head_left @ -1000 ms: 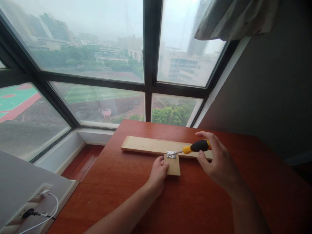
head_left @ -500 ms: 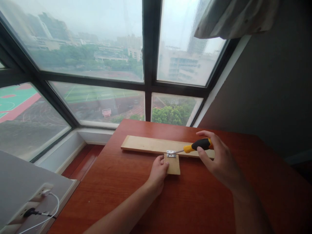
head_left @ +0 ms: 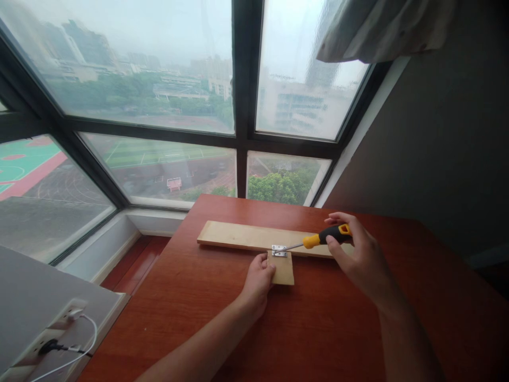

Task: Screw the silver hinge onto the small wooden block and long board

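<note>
My left hand (head_left: 257, 278) is closed on the left edge of a small square wooden board (head_left: 283, 271), thumb on top. A silver metal hinge (head_left: 279, 247) lies across that board's far edge and the long wooden plank (head_left: 242, 234) behind it. In my right hand (head_left: 360, 254) is a screwdriver (head_left: 328, 234) with a black and yellow handle, held between thumb and fingers. Its shaft slants down to the left, and the tip meets the near part of the hinge. Any screw under the tip is too small to make out.
The boards rest on a reddish-brown wooden table (head_left: 207, 307). Large windows (head_left: 159, 159) stand beyond its far edge. At the lower left, a wall socket (head_left: 47, 339) holds plugs with a white and a black cable. A curtain (head_left: 385, 32) hangs at the upper right.
The screwdriver's handle has shifted slightly right and down, with my right hand following and its fingers placed differently on the handle. My left hand and the boards have not visibly moved.
</note>
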A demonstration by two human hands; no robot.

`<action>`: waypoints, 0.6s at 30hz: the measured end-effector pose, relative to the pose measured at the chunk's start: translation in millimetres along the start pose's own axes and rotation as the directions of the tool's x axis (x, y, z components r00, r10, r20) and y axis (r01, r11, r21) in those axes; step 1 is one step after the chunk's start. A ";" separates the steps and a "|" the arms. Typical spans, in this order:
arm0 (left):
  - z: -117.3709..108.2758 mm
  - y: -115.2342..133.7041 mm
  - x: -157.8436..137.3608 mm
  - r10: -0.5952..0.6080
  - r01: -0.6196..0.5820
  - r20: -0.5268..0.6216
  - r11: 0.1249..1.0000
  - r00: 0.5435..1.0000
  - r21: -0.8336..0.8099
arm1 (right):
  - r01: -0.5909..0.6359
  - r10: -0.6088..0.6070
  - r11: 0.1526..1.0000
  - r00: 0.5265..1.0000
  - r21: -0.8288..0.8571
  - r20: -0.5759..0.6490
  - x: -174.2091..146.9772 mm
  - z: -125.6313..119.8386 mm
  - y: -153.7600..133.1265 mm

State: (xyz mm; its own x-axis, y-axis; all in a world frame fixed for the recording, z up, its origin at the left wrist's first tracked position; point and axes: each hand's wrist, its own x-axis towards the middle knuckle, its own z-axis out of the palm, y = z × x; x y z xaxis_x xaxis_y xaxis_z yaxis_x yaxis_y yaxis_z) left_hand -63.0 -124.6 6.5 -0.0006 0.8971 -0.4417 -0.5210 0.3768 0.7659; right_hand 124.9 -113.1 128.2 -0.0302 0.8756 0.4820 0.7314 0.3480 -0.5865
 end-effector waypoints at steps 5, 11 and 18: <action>-1.2 -1.0 2.5 0.004 -0.004 -0.002 1.000 1.000 -0.004 | 0.008 -0.007 1.000 0.999 0.007 -0.047 0.6 1.6 -3.2; -1.7 -1.4 2.0 -0.007 0.007 -0.015 1.000 1.000 0.000 | -0.015 0.009 0.978 1.000 0.209 0.028 -2.5 0.2 -5.2; -2.0 -2.4 1.6 0.001 -0.001 -0.002 1.000 1.000 0.005 | -0.074 0.027 0.892 0.993 0.446 0.111 -2.3 -4.9 -15.6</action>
State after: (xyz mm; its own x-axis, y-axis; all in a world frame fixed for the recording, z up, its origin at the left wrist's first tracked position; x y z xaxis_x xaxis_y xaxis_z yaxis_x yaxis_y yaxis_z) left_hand -63.4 -124.5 3.0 -0.0029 0.8968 -0.4424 -0.5167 0.3774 0.7685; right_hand 116.9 -122.2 139.4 -0.0862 0.9164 0.3908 0.3509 0.3950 -0.8490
